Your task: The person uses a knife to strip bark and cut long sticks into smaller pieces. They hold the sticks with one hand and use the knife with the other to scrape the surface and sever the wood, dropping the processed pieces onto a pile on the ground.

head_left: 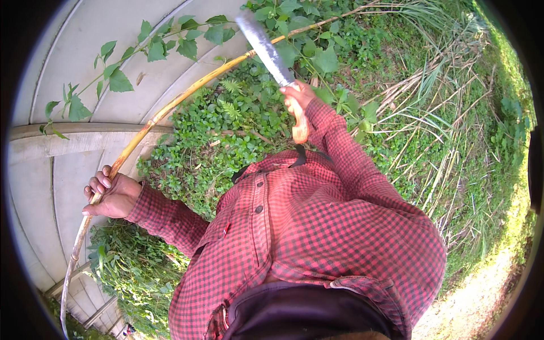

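Observation:
My left hand (116,195) is closed around a long, yellow-brown jointed stalk (187,93), which looks like bamboo or cane. The stalk runs from the lower left up to the top, where long narrow leaves spread out. In my right hand (300,97) is a machete (266,52), its fingers wrapped round the orange-brown handle. The machete's pale blade is slightly blurred and points up and left. It crosses in front of the stalk; whether the two touch I cannot tell.
A pale panelled wall (62,170) with a ledge stands on the left. A leafy vine (120,80) hangs across it. Low green plants (198,147) cover the ground ahead of me. Cut dry stalks and long leaves (430,107) lie on the right.

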Demonstrator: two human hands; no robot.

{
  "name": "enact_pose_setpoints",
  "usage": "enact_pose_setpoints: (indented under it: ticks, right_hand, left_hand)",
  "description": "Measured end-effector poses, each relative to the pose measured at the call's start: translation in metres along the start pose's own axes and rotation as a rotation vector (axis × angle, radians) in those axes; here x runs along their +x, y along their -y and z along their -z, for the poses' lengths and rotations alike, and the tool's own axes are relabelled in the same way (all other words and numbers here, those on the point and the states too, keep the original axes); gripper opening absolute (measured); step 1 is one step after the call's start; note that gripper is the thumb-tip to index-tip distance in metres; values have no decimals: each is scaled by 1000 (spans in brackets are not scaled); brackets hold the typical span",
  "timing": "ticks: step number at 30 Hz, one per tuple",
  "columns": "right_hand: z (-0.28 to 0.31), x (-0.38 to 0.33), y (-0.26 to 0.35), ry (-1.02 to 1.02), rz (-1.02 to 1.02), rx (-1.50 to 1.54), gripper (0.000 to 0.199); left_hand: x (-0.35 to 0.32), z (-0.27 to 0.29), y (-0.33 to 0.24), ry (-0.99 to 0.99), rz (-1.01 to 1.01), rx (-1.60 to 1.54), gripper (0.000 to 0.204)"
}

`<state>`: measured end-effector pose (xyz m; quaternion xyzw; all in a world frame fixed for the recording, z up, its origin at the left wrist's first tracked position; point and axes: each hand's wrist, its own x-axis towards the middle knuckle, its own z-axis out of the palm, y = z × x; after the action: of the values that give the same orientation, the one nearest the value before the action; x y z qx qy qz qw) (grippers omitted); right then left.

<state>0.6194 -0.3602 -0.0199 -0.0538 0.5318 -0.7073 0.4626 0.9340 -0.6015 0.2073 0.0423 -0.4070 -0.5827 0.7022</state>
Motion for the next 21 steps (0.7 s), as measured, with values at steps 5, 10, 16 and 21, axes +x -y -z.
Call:
enact_pose_setpoints:
  ticks: [5,10,16,21]
  right_hand:
    - [-2,7,18,-195,38,156,34]
    - [-28,-28,2,333,136,-126,33]
    - [-27,-15,37,-234,209,345,28]
    - [-63,-35,-5,406,179,-74,32]
  left_hand:
    - [7,-25,-5,52,-78,-10,46]
    - [9,-44,2,104,-107,-13,39]
    - [20,-43,-20,19,-125,-46,36]
    - [10,-39,1,-79,-115,-3,35]
